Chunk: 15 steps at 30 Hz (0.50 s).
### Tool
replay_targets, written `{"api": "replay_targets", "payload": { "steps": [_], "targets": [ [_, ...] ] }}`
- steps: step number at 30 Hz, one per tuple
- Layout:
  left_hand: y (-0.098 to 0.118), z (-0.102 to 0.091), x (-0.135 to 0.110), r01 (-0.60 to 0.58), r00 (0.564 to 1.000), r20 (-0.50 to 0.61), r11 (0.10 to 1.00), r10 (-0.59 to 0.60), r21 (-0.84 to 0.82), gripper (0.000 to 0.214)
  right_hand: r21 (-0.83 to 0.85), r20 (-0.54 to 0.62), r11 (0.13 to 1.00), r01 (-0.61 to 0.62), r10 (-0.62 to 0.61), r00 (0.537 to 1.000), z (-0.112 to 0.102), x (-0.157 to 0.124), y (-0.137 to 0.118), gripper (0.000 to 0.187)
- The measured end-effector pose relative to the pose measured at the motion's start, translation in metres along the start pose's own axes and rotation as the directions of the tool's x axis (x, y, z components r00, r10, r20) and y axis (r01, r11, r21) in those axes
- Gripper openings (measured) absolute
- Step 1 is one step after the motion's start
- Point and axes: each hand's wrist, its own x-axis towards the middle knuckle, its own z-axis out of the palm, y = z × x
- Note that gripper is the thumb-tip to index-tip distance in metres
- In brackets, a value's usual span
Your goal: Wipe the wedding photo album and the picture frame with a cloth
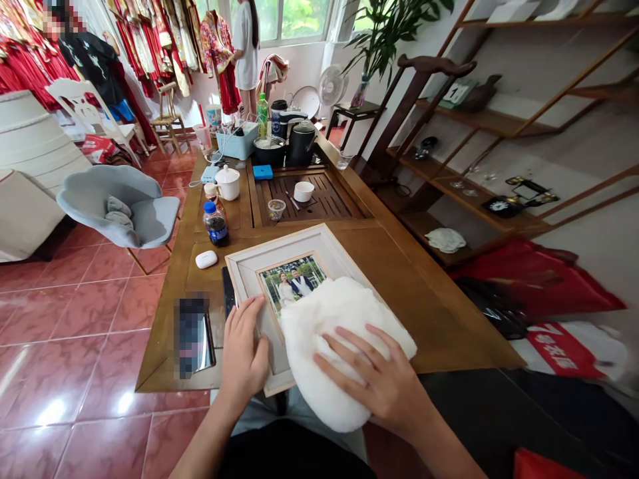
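A picture frame (344, 247) with a pale wide border lies tilted on the wooden table in front of me. Its photo (299, 278) shows two people outdoors. Over the lower right of the frame lies a white fluffy cloth (319, 319), which covers part of the photo and hangs past the near edge. My right hand (374, 372) rests on the cloth with its fingers spread; its thumb is hidden. At the frame's left side, my left hand (245, 346) lies on the rim, fingers stretched forward and thumb apart.
Left of the frame are a phone (196, 336), a white earbud case (206, 259) and a blue-capped bottle (215, 225). Beyond stand a tea tray (324, 189), a lidded white cup (227, 183) and a black kettle (301, 143). Two people stand near hanging garments. Shelves (479, 120) line the right.
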Motion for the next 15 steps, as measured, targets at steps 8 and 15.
{"api": "replay_targets", "payload": {
  "steps": [8,15],
  "targets": [
    [0.005,0.000,-0.007,-0.150,0.989,0.039,0.979,0.146,0.142,0.054,0.017,-0.009,0.997,0.070,-0.070,0.997,0.000,-0.002,0.036,0.044],
    [-0.008,-0.031,-0.004,-0.412,0.895,0.263,0.895,0.361,0.172,0.055,0.134,0.053,0.991,0.001,-0.008,0.999,-0.006,-0.010,0.073,0.050]
  ]
}}
